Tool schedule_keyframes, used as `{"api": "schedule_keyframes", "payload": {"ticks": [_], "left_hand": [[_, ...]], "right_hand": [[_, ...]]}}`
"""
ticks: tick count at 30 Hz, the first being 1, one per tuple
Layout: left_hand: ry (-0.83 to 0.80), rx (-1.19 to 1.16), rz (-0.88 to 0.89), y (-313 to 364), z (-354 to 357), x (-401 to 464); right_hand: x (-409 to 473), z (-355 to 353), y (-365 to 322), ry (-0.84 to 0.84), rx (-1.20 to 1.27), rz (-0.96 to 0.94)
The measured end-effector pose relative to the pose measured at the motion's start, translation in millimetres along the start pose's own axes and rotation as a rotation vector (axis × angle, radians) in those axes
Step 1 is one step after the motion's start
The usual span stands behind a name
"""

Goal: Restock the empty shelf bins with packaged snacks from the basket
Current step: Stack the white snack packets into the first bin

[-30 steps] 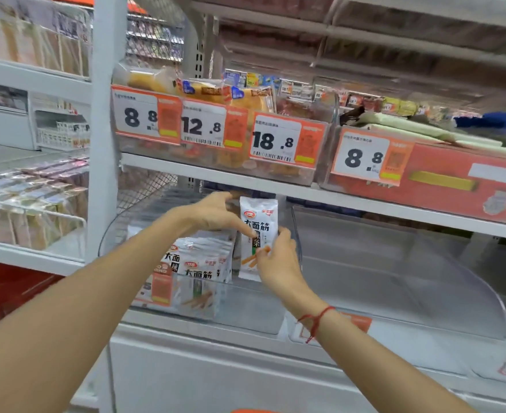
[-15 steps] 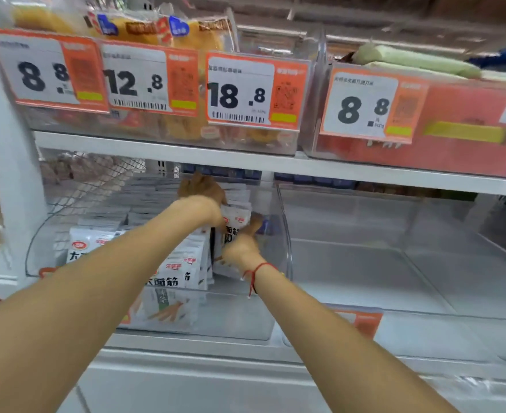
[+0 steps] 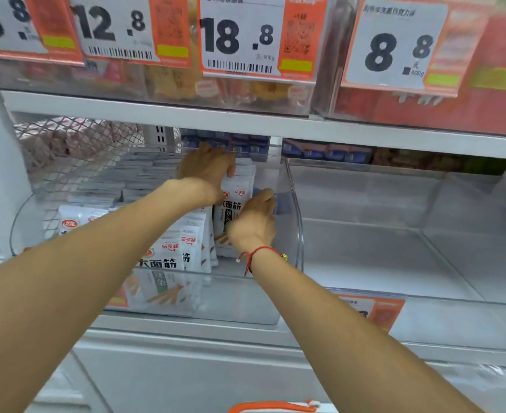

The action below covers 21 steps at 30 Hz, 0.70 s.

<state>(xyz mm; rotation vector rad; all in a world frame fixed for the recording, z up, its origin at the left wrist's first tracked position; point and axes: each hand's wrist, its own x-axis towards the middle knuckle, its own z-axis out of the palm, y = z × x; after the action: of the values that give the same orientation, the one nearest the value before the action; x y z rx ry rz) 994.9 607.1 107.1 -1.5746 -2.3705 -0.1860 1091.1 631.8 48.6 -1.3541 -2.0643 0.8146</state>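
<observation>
A white snack packet with black characters stands upright deep inside the left clear bin. My left hand grips its top edge from above. My right hand, with a red string on the wrist, holds its right side lower down. Several more of the same white packets stand in rows at the bin's front and left. The basket's orange rim just shows at the bottom edge.
To the right sits an empty clear bin with an orange price tag at its front. The shelf above hangs low over my hands and carries bins with price labels. A wire mesh divider closes the left.
Both hands pushed the packet from the bin's front opening deeper toward its back right. My view moved closer and lower, under the upper shelf.
</observation>
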Motion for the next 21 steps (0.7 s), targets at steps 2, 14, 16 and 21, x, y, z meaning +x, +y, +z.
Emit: {"api": "schedule_keyframes", "payload": {"ticks": [2, 14, 16, 21], "left_hand": [[0.018, -0.020, -0.027, -1.8, 0.1, -2.3], [-0.185, 0.055, -0.064, -8.1, 3.1, 0.1], [-0.238, 0.050, -0.070, -10.6, 5.4, 2.3], [-0.386, 0.020, -0.048, -15.5, -3.7, -7.4]], "right_hand": [[-4.1, -3.0, -2.0, -0.003, -0.048, -0.027], [-11.8, -7.1, -5.1, -0.176, -0.356, -0.219], [-14.9, -8.6, -6.2, -0.212, -0.386, -0.235], [-19.7, -21.1, -14.1, -0.464, -0.440, -0.220]]}}
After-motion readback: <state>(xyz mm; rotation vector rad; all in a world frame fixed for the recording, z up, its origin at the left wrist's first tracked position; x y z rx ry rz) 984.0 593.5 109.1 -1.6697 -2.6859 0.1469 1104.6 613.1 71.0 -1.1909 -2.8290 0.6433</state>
